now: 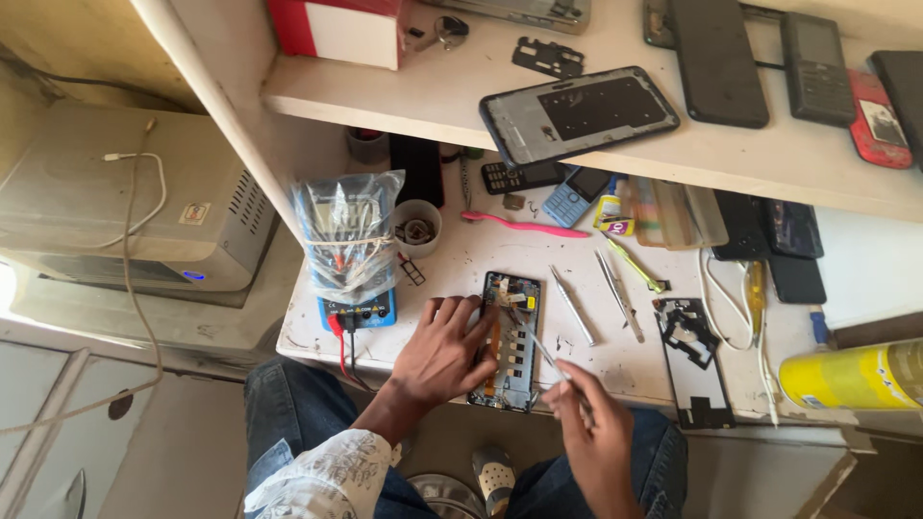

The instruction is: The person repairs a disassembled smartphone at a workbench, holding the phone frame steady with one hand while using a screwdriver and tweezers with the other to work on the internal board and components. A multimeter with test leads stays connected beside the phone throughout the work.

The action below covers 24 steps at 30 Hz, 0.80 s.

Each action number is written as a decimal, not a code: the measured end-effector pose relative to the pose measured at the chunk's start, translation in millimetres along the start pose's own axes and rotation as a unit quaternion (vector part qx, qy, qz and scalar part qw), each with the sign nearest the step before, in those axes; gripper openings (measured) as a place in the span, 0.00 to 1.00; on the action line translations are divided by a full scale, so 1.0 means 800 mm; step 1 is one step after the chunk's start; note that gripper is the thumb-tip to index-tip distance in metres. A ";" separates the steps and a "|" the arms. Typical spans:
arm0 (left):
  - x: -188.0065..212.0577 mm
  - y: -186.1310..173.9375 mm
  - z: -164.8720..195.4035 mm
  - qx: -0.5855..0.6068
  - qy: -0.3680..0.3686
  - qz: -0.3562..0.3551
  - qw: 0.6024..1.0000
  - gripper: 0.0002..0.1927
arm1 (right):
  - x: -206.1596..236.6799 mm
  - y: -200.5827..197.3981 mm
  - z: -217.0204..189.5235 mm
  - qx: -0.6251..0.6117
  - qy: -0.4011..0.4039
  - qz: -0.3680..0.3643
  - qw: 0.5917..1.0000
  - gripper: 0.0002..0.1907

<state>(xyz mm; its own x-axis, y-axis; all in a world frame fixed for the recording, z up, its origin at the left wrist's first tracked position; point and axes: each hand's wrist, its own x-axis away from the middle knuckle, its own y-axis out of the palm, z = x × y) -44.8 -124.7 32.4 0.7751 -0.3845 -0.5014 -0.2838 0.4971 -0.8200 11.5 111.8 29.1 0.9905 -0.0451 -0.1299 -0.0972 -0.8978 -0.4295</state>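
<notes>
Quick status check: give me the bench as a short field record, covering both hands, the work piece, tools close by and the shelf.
left hand: rests flat on the opened phone, steadying it
right hand: holds tweezers, tip over the phone's inside
work piece: phone lies back off, circuit parts showing
near tools: two more metal tools and a black phone frame to the right
left of phone: blue meter wrapped in plastic
further back: pink toothbrush
shelf: carries several phones and a phone shell

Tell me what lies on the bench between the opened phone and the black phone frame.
Head view: two metal tweezers lie between the opened phone and the black phone frame.
</notes>
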 end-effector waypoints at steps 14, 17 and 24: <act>-0.001 -0.001 0.010 -0.008 0.002 -0.022 1.000 0.31 | 0.021 -0.014 -0.037 0.053 0.037 0.070 0.995 0.18; -0.001 0.001 0.009 -0.015 -0.003 -0.028 0.999 0.31 | 0.004 -0.023 -0.045 0.066 0.016 0.047 0.997 0.17; 0.000 -0.001 0.006 -0.008 -0.002 -0.026 1.000 0.33 | -0.037 -0.032 -0.053 0.154 -0.085 0.015 0.984 0.18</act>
<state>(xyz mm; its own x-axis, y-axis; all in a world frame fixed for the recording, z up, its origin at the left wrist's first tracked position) -41.9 -121.2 34.3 0.7913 -0.4066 -0.4566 -0.2516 0.4642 -0.8493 -11.2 118.0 81.7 0.9585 0.0279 -0.2839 -0.1777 -0.7201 -0.6708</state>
